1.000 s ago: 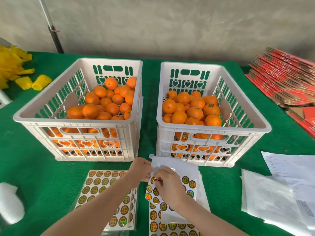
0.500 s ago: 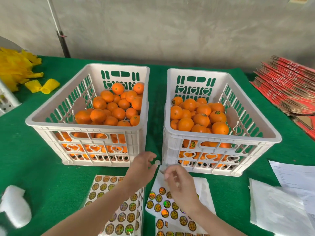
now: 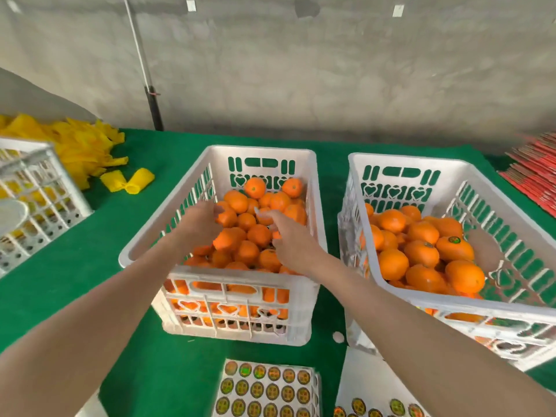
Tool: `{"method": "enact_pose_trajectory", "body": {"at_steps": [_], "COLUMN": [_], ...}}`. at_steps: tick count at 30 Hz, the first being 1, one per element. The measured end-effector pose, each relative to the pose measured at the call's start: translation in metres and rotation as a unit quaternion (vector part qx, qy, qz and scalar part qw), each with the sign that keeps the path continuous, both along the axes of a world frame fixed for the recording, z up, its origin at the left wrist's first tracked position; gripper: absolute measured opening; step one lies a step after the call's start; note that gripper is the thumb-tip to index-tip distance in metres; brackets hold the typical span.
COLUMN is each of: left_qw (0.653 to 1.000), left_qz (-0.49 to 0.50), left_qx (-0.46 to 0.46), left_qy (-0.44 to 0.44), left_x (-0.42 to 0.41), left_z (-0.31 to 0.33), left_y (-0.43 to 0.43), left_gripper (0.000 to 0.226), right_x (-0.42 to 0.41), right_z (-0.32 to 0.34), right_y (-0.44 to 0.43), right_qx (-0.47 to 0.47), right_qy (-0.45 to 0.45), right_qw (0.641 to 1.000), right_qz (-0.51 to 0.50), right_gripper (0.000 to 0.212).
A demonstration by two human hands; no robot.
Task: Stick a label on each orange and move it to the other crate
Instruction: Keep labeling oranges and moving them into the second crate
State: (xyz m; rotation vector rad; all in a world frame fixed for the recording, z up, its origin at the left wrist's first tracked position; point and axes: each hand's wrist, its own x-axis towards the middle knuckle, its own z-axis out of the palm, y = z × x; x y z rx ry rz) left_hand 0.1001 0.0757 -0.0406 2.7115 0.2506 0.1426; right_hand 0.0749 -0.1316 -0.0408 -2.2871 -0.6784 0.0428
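Two white crates sit side by side on a green cloth. Both arms reach over the near wall of the left crate, and the arms hide part of its rim.

The left hand is down among the oranges in this crate. Its fingers lie on one orange near the middle of the heap. The hand is blurry, so I cannot tell if the fingers grip the orange or only touch it.

The right hand is just beside it, above the same heap. One finger points forward and the others curl under. A small pale bit shows at the fingertip. It is too blurry to tell what it is, or if the fingers pinch it.

The right crate holds more oranges. One of them has a round label on top.

Near the person, a sheet of round labels lies flat on the cloth. A second sheet, mostly white, lies to its right, with a few labels at its near edge.

To the far left stands another white crate, and a pile of yellow foam nets lies behind it. Red flat cartons are stacked at the far right. A thin pole leans on the grey wall behind.
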Motion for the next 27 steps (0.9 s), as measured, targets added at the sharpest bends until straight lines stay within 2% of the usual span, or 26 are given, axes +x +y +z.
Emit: {"method": "enact_pose_trajectory", "body": {"at_steps": [2, 5, 7, 10, 13, 15, 16, 17, 18, 21, 23, 25, 27], "left_qw": [0.985, 0.929, 0.900, 0.903, 0.939, 0.970, 0.967, 0.955, 0.943, 0.926, 0.912, 0.891, 0.845], "left_qz": [-0.073, -0.169, -0.216, -0.216, -0.211, -0.197, -0.200, -0.213, -0.230, -0.260, -0.243, -0.236, -0.246], "left_qx": [0.116, 0.225, 0.293, 0.283, 0.170, -0.015, -0.120, -0.198, -0.238, -0.269, -0.325, -0.383, -0.475], "left_qy": [0.108, 0.241, 0.242, 0.240, 0.211, 0.141, 0.102, 0.060, 0.019, -0.058, -0.065, -0.049, -0.005], "left_x": [0.026, 0.052, 0.064, 0.073, 0.074, 0.067, 0.059, 0.047, 0.033, -0.010, -0.034, -0.053, -0.067], "left_z": [-0.005, -0.022, -0.037, -0.047, -0.040, -0.023, -0.011, 0.002, 0.016, 0.040, 0.046, 0.050, 0.053], "left_y": [-0.003, -0.011, -0.010, -0.002, 0.003, 0.003, 0.000, -0.003, -0.009, -0.028, -0.041, -0.053, -0.064], "left_gripper": [0.047, 0.052, 0.041, 0.044, 0.049, 0.051, 0.052, 0.056, 0.062, 0.073, 0.069, 0.064, 0.067], "right_x": [0.006, 0.008, 0.008, 0.009, 0.007, 0.006, 0.006, 0.005, 0.004, -0.007, -0.019, -0.032, -0.043], "right_z": [-0.005, -0.009, -0.011, -0.011, -0.008, -0.006, -0.004, -0.002, 0.001, 0.011, 0.021, 0.031, 0.041], "right_y": [-0.001, -0.005, -0.006, -0.007, -0.006, -0.006, -0.007, -0.008, -0.010, -0.023, -0.035, -0.049, -0.063], "right_qx": [-0.005, 0.008, 0.009, 0.016, 0.052, 0.101, 0.133, 0.173, 0.218, 0.342, 0.384, 0.380, 0.365], "right_qy": [0.012, 0.005, -0.002, -0.007, -0.018, -0.031, -0.035, -0.031, -0.019, 0.073, 0.125, 0.135, 0.137], "right_qw": [1.000, 0.999, 0.999, 0.998, 0.996, 0.990, 0.984, 0.976, 0.964, 0.924, 0.909, 0.913, 0.921], "right_qz": [-0.022, -0.049, -0.052, -0.059, -0.076, -0.097, -0.113, -0.132, -0.151, -0.155, -0.107, -0.056, -0.027], "right_gripper": [0.056, 0.050, 0.046, 0.044, 0.035, 0.022, 0.016, 0.011, 0.008, 0.010, 0.011, 0.010, 0.011]}}
